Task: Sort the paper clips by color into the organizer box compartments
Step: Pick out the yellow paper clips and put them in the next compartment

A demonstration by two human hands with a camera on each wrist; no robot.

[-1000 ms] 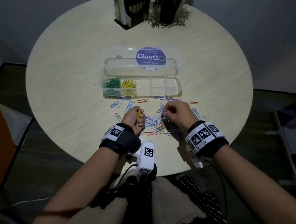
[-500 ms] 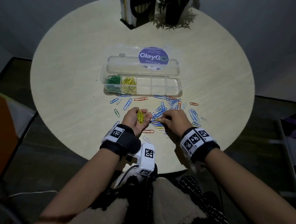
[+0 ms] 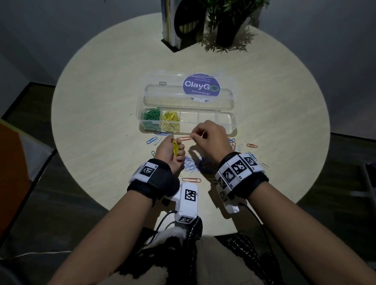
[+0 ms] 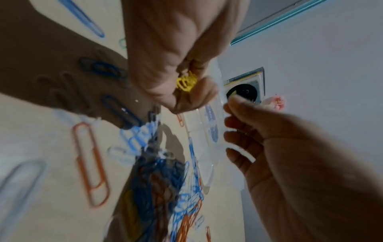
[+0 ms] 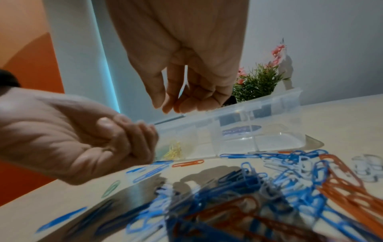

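Left hand [image 3: 170,151] grip clenched round a bunch of yellow clips [image 3: 175,147], bunch sticking out between curled fingers and thumb, seen end-on in the left wrist view [image 4: 185,82]. Right hand [image 3: 211,137] raised over the tabletop [image 3: 101,107], thumb and forefinger pinched together just beside the near wall of the organizer box [image 3: 232,131]; something thin seems to sit in the pinch, colour too blurred to call. Box open, lid [image 3: 154,92] tipped back toward the far edge, sitting mid-tabletop. Leftmost compartment holds green clips [image 3: 151,116], next one yellow clips [image 3: 170,121], other compartments look bare. Loose pile of blue, orange and white clips [image 5: 259,185] lies on the tabletop between the box and the near edge, under and beside both hands. Single orange clip [image 3: 252,145] apart to the right. Plant [image 3: 230,18] and a black-and-white stand [image 3: 185,18] at the far edge.
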